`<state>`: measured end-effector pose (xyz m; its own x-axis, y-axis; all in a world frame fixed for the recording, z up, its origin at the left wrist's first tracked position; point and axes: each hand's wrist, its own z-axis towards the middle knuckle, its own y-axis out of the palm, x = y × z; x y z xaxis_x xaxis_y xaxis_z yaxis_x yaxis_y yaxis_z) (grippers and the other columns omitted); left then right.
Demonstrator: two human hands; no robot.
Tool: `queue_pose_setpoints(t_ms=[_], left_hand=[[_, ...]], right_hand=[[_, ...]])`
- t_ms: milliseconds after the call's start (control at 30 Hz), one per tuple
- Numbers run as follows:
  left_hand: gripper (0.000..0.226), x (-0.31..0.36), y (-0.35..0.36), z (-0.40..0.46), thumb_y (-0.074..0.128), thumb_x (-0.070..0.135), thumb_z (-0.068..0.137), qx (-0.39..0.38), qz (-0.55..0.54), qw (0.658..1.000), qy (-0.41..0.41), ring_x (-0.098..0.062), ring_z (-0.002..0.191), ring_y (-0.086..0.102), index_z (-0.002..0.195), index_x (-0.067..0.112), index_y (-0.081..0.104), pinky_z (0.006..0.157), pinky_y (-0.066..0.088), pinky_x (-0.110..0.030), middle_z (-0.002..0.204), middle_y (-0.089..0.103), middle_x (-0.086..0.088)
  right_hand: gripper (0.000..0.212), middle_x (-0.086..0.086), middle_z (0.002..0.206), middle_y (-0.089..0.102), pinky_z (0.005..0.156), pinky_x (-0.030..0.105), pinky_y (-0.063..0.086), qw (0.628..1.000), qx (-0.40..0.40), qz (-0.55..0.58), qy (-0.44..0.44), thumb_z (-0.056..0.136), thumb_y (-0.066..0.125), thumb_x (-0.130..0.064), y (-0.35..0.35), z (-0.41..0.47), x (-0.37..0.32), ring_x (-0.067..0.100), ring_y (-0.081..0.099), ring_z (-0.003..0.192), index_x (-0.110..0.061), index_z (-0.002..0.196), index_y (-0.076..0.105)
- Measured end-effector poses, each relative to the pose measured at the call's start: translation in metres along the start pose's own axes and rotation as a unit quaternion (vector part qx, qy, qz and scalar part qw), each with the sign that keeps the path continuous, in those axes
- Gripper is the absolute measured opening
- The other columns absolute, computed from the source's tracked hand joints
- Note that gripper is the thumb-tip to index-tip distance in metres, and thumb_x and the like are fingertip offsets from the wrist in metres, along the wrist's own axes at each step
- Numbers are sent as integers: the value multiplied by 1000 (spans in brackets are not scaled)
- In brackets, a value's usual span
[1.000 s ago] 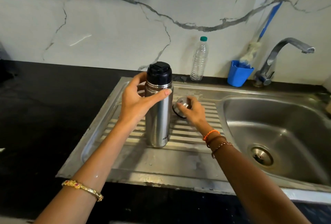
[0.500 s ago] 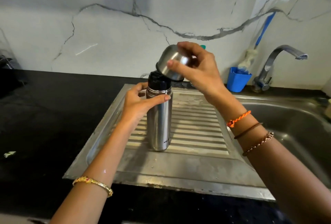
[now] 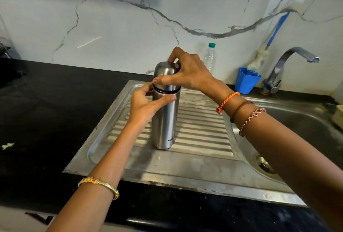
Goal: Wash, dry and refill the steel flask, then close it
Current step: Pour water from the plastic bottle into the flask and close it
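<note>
The steel flask (image 3: 164, 124) stands upright on the ribbed draining board (image 3: 202, 135) of the sink. Its steel cup cap (image 3: 165, 73) sits on top, with a thin black gap showing between cap and body. My right hand (image 3: 187, 73) grips the cap from above, thumb in front and fingers behind. My left hand (image 3: 146, 104) holds the flask's upper body, thumb across the front.
A sink basin (image 3: 306, 126) with a drain (image 3: 264, 166) lies to the right, under a tap (image 3: 289, 64). At the back stand a clear plastic bottle (image 3: 209, 59) and a blue cup (image 3: 246, 80) holding a brush. Black countertop (image 3: 46, 111) lies to the left.
My right hand picked the steel cap up from the draining board, carried it over the flask and set it down on the black stopper. My left hand stayed on the flask.
</note>
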<state>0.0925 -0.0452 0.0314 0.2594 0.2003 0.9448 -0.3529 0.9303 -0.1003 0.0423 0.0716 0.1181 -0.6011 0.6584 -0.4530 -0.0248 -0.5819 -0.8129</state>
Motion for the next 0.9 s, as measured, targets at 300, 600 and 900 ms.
queue_pose_setpoints(t_ms=[300,600,900], left_hand=[[55,1,-3,4,87,20,55,10,59,998,9,7,80,55,103,11,63,62,44,-2,85,61,14],[45,7,-3,5,88,19,56,3,66,998,-5,1,79,57,91,17,60,60,43,-1,82,61,12],[58,3,-4,7,89,23,52,8,71,997,-9,-4,83,58,102,9,63,64,43,-12,88,64,7]], right_hand=[[49,3,92,54,62,25,39,980,-179,-85,-29,82,58,-56,-13,10,-9,18,51,80,-12,102,49],[61,5,71,45,64,32,32,954,-4,-297,-43,86,36,-68,3,-3,-22,20,42,69,-10,76,52],[48,21,94,66,71,35,41,990,-34,-126,-60,93,45,-40,-12,6,-11,32,57,87,3,99,65]])
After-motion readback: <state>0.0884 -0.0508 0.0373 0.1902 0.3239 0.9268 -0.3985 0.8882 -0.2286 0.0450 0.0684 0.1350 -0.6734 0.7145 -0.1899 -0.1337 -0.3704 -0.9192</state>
